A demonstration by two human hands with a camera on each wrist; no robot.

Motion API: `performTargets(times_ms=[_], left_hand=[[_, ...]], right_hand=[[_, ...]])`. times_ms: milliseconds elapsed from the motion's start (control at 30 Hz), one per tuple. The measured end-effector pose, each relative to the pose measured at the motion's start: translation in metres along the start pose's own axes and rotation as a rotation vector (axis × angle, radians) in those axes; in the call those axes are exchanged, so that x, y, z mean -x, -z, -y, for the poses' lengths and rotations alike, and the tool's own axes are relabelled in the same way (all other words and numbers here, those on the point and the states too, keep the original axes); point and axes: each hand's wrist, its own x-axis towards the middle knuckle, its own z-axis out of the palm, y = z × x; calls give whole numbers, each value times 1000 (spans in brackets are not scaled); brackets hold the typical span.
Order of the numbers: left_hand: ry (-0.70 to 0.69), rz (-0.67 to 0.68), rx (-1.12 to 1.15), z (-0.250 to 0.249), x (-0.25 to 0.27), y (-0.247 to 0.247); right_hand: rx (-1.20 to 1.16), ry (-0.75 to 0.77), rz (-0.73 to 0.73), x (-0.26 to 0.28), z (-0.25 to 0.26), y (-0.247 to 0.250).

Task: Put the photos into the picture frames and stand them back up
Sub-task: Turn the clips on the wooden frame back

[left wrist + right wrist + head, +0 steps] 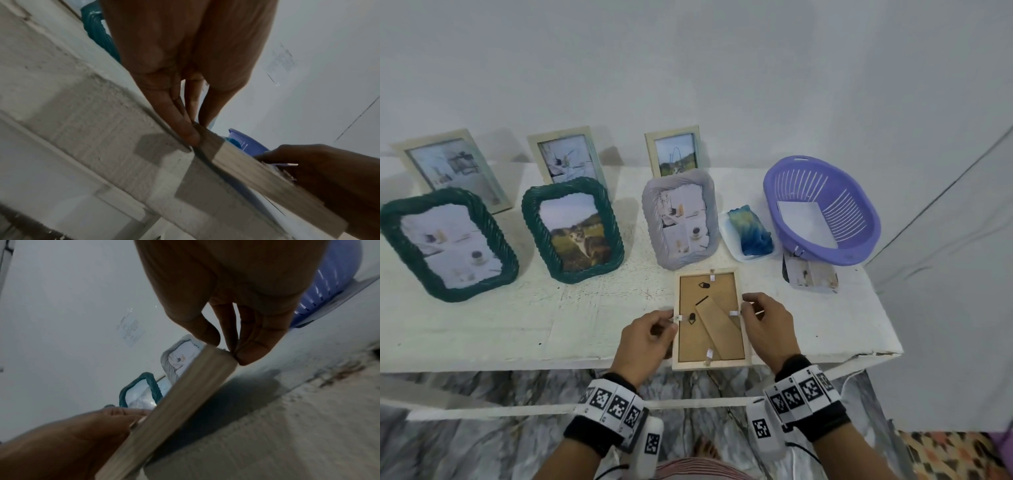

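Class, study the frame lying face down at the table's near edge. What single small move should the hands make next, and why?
Probably swing the brown stand out and lift the wooden frame upright. It lies face down, backing board seated, side tabs turned over the board; the left hand and right hand grip its two long sides.

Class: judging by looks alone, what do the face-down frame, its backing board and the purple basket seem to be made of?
Face-down frame: probably pale unfinished wood, matte with faint grain.
Backing board: brown fibreboard or card, flat and dull.
Purple basket: moulded plastic, smooth, slotted walls.
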Motion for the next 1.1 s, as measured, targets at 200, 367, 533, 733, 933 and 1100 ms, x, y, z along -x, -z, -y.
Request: performTargets(times_ms=[200,367,533,733,933,1100], left_hand=[[11,6,-21,-3,-6,-12],[-42,-45,-61,-6,-9,-17],[-64,-84,-106,-8,-10,-19],[-51,-88,-106,-8,-9,-20],[-55,-76,-108,-8,-11,-19],[-67,-88,-99,-7,-11,-20]], right_hand=[[56,43,44,-5,-12,1],[171,207,120,-5,-22,0],[230,287,178,-1,-24,-1],[253,276,285,-8,-23,4],[206,261,309,-12,-22,9],[130,259,326,-14,-26,11]])
